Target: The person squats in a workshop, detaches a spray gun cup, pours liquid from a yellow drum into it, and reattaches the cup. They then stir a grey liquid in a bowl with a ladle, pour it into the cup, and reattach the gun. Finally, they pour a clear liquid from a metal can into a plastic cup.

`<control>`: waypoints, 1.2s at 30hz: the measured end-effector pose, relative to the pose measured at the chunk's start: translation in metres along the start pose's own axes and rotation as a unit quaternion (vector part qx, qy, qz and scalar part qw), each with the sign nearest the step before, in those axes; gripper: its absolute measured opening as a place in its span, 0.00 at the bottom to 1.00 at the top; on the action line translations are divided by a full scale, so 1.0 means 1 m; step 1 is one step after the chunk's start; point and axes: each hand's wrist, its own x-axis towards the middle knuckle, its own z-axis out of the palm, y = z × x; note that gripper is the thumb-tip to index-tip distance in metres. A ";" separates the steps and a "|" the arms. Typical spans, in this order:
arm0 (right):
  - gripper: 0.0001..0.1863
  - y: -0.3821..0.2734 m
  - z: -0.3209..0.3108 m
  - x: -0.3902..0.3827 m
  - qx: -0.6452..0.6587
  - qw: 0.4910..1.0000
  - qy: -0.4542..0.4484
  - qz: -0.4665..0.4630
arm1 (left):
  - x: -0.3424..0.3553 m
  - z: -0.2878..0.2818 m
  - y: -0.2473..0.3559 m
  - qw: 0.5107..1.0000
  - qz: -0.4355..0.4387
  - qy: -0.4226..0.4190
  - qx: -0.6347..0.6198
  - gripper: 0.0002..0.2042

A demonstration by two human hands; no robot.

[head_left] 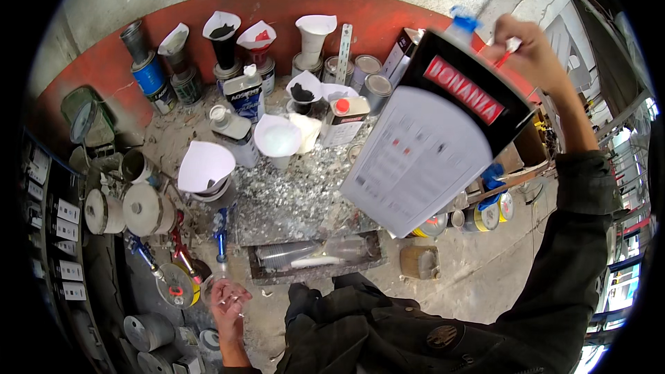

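My right hand [528, 52] is raised at the upper right and grips the top handle of a large rectangular black and white metal can [429, 131] with a blue cap, lifted and tilted above the bench. My left hand [227, 303] is low at the lower left and holds a small clear cup, close to a blue-handled tool [221, 232]. Below the can lies a paint-crusted work surface [291, 201] with white paper funnels [277, 138] standing on tins.
Many paint tins and bottles line the red-painted back wall [291, 7]. Several round tins [142, 209] and lids sit at the left beside a shelf with labels. More tins [485, 216] stand at the right. A tray with clear plastic cups [312, 255] lies near me.
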 end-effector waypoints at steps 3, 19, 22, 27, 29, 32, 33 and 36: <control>0.15 -0.038 0.057 0.013 -0.077 0.987 -0.106 -0.087 | -0.009 -0.013 -0.010 0.999 -0.005 -0.030 0.011 0.33; 0.05 -0.094 0.188 -0.019 -0.137 0.965 -0.065 -0.213 | 0.047 0.117 0.036 0.885 0.166 -0.282 0.330 0.34; 0.12 -0.106 0.194 -0.038 -0.109 0.990 0.063 -0.065 | 0.070 0.147 0.043 0.856 0.242 -0.289 0.354 0.31; 0.17 -0.133 0.214 -0.076 0.119 0.926 0.092 0.346 | 0.095 0.186 0.044 0.826 0.302 -0.284 0.382 0.31; 0.18 -0.146 0.213 -0.074 0.240 0.870 0.091 0.421 | 0.098 0.187 0.043 0.816 0.308 -0.282 0.400 0.31; 0.17 -0.135 0.233 -0.073 0.563 0.736 0.183 0.330 | 0.105 0.195 0.044 0.783 0.331 -0.317 0.420 0.30; 0.15 -0.134 0.235 -0.070 0.609 0.697 0.207 0.317 | 0.108 0.195 0.040 0.764 0.351 -0.307 0.446 0.31; 0.13 -0.143 0.216 -0.054 0.744 0.457 0.273 0.404 | 0.108 0.193 0.040 0.750 0.365 -0.298 0.465 0.31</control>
